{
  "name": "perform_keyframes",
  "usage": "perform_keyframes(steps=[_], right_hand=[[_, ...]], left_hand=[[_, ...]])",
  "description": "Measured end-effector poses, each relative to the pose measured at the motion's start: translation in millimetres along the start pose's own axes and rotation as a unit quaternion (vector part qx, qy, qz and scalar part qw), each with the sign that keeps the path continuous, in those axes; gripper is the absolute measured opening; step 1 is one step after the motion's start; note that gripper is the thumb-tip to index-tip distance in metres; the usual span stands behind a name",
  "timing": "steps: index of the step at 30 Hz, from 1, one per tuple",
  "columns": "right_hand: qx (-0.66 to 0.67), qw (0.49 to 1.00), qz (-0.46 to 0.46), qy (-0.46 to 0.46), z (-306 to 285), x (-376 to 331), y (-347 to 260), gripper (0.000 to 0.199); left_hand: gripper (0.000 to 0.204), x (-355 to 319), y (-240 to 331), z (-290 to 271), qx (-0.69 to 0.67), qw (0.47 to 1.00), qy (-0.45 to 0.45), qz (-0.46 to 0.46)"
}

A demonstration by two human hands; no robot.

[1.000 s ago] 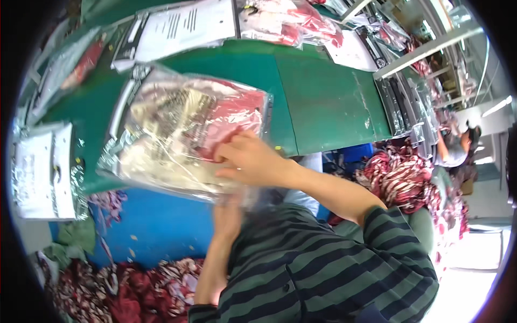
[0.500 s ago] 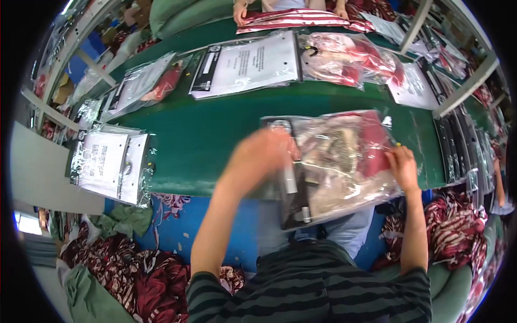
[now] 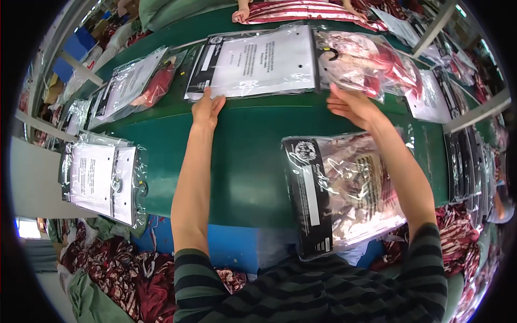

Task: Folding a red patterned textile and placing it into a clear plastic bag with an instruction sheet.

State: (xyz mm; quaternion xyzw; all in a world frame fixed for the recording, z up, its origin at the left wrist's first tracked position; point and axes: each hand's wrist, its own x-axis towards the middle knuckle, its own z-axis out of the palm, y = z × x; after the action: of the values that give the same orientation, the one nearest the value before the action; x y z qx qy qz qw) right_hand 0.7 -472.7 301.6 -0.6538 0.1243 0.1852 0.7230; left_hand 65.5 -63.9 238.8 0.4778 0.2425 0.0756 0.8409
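Observation:
My left hand [image 3: 207, 110] reaches forward, fingers spread, touching the near edge of a stack of clear flat bags with white printed sheets [image 3: 258, 62] on the green table [image 3: 237, 161]. Over at the stack's right edge my right hand [image 3: 353, 105] is open, next to a packed bag of red and cream cloth [image 3: 371, 64]. A filled clear bag with a black header strip [image 3: 339, 191] lies flat under my right forearm, near the table's front edge. Neither hand grips anything.
More bag stacks lie at the left [image 3: 102, 180] and back left [image 3: 134, 86]. Another person's hands [image 3: 239, 13] rest on striped red cloth [image 3: 312, 11] at the far edge. Red patterned cloth [image 3: 124, 274] is piled below the table. Metal rails [image 3: 474, 113] run at the right.
The filled bag that both hands held has been let go and lies on the table. Both hands have moved forward to the stack of bags at the back.

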Motion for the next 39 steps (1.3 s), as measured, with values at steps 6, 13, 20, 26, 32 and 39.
perform_keyframes(steps=[6,13,20,26,32,39], right_hand=[[0.198,0.970,-0.031,0.136,54.7,97.0,5.9,0.057],[0.181,0.978,0.063,0.077,49.1,101.9,2.9,0.039],[0.206,0.975,0.080,0.023,70.7,74.1,-15.3,0.036],[0.266,0.963,-0.020,0.039,97.0,34.7,-32.4,0.034],[0.338,0.935,-0.091,0.061,107.2,-54.9,-41.6,0.036],[0.190,0.962,-0.140,0.141,127.2,-159.0,29.2,0.040]], left_hand=[[0.050,24.4,0.8,-30.1,0.113,0.989,-0.020,0.097],[0.080,72.6,57.8,-37.6,0.416,0.902,0.017,0.113],[0.076,63.3,71.8,-23.6,0.432,0.896,-0.033,0.098],[0.058,46.4,49.8,-55.1,0.187,0.974,-0.005,0.128],[0.068,-123.2,-24.7,-1.0,-0.182,0.983,-0.003,-0.033],[0.042,-212.1,-29.0,46.1,-0.347,0.936,-0.050,-0.028]])
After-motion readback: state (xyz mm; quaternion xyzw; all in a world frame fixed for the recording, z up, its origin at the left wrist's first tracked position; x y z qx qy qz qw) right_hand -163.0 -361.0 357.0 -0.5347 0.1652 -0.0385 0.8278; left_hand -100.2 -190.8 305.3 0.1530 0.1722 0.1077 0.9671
